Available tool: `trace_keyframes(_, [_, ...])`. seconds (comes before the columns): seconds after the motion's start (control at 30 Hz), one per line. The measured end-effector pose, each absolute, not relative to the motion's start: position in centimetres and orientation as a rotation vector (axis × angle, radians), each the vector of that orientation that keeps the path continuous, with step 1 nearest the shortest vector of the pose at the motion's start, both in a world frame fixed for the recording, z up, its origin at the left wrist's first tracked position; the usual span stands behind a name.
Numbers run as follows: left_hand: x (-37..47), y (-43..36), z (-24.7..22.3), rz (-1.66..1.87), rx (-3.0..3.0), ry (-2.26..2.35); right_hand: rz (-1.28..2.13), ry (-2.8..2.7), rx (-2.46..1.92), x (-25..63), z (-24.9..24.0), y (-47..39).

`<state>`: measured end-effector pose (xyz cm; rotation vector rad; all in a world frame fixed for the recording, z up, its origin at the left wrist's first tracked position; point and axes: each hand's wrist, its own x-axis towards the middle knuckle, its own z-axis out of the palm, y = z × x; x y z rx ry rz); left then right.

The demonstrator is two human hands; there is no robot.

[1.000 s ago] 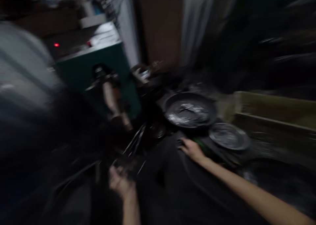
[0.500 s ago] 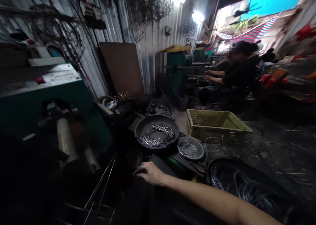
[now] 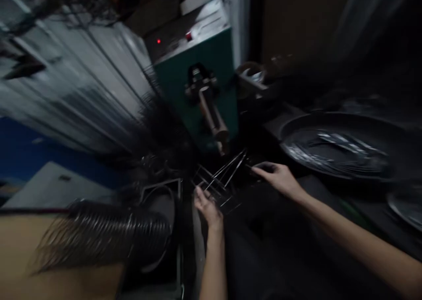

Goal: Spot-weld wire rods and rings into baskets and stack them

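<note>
My left hand [image 3: 207,205] is closed on a frame of thin metal wire [image 3: 216,179], which tilts up to the right in front of the machine. My right hand [image 3: 280,179] is to the right of the frame, with thumb and fingers pinched together. Its fingertips look dark, and whatever they hold is too dim and blurred to make out. Just beyond the wire frame, a metal cylinder-shaped arm [image 3: 212,113] sticks out from the green machine [image 3: 211,49].
A wide dark pan [image 3: 283,133] of wire pieces lies to the right, with a smaller metal dish [image 3: 404,203] near the edge. A coil of many wire rings [image 3: 125,229] stands at lower left beside a dark open-topped box [image 3: 180,247]. A small red light [image 3: 158,41] glows on the machine.
The view has swung left and down towards the green machine. My left hand and the frame it holds now show. The right hand has gone from beside the pan to near the wire frame.
</note>
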<state>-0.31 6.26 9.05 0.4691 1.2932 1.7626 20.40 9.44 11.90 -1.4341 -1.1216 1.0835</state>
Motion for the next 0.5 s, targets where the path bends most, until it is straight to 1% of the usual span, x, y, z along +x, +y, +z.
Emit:
trace_keyframes(0.1, [-0.5, 7.1, 7.6, 1.87, 0.38, 1.282, 1.192, -1.006, -1.442, 18.3, 12.6, 10.5])
trace_keyframes(0.27, [-0.6, 7.3, 7.2, 1.844, 0.337, 1.243, 1.274, -0.868, -1.417, 16.3, 13.6, 10.3])
trace_keyframes(0.5, [-1.0, 7.9, 6.7, 1.866, 0.294, 1.251, 1.344, -0.79, -1.456, 16.0, 12.5, 9.9])
